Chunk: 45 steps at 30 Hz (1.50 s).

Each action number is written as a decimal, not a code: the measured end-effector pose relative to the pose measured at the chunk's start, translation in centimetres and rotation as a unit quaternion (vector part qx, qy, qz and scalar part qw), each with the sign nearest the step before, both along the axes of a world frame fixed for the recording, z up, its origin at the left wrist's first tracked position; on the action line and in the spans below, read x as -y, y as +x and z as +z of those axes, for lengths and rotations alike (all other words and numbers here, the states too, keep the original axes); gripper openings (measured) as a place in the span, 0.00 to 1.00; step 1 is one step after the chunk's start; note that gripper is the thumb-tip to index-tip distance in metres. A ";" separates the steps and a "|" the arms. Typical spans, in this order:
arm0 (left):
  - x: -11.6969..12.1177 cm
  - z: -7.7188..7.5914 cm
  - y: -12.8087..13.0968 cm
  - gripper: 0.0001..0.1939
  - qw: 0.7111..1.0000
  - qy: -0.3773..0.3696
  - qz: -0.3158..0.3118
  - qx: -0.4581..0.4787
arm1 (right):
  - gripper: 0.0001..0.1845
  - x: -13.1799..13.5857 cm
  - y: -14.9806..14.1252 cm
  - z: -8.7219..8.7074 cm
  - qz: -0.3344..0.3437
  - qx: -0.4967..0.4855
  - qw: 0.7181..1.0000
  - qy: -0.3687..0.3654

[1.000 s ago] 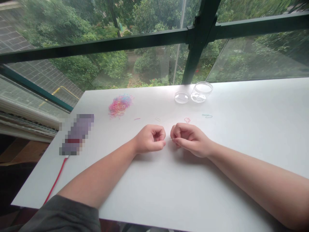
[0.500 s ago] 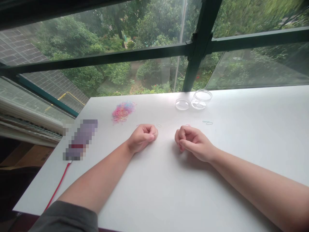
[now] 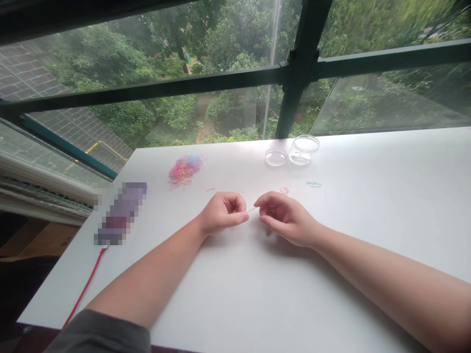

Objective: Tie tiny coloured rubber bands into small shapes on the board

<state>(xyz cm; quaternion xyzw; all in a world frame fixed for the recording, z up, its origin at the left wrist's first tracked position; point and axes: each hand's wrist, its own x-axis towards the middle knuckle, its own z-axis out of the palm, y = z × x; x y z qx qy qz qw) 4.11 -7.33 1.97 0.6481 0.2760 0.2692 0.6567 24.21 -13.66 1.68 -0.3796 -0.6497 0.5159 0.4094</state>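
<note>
My left hand (image 3: 225,214) is closed, thumb against index finger, on a thin pale rubber band (image 3: 251,210) whose free end sticks out to the right. Just across from it, my right hand (image 3: 285,218) has thumb and index finger parted around a gap. Its index fingertip is close to the band's end; whether they touch I cannot tell. Behind my hands lie a pink rubber band (image 3: 284,190), a green rubber band (image 3: 313,184), a small pink one (image 3: 210,189) and a faint pale one (image 3: 240,190).
A heap of colourful rubber bands (image 3: 186,170) lies at the back left of the white table (image 3: 228,299). Near the window stand a clear round jar (image 3: 304,150) and its clear lid (image 3: 275,158). A blurred-out phone-like object (image 3: 121,213) with a red cable (image 3: 85,287) lies at left.
My hands have moved closer together. The right thumb and index finger, pinched before, have parted. The pale band now shows between the hands. The view has shifted slightly.
</note>
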 end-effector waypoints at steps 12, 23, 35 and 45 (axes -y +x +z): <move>0.5 0.3 0.3 0.12 0.999 0.015 -0.012 -0.031 | 0.04 0.2 -0.1 0.2 -0.008 0.048 0.999 0.000; 0.7 0.3 0.5 0.10 0.995 0.062 -0.026 -0.067 | 0.04 0.2 -0.2 0.4 -0.033 0.097 0.995 0.010; 0.7 0.3 0.5 0.12 0.995 0.078 -0.024 -0.065 | 0.10 0.2 -0.3 0.5 -0.054 0.152 0.986 0.032; 0.7 0.2 0.6 0.08 0.991 0.092 -0.013 -0.097 | 0.13 0.1 -0.2 0.3 -0.052 0.173 0.983 0.030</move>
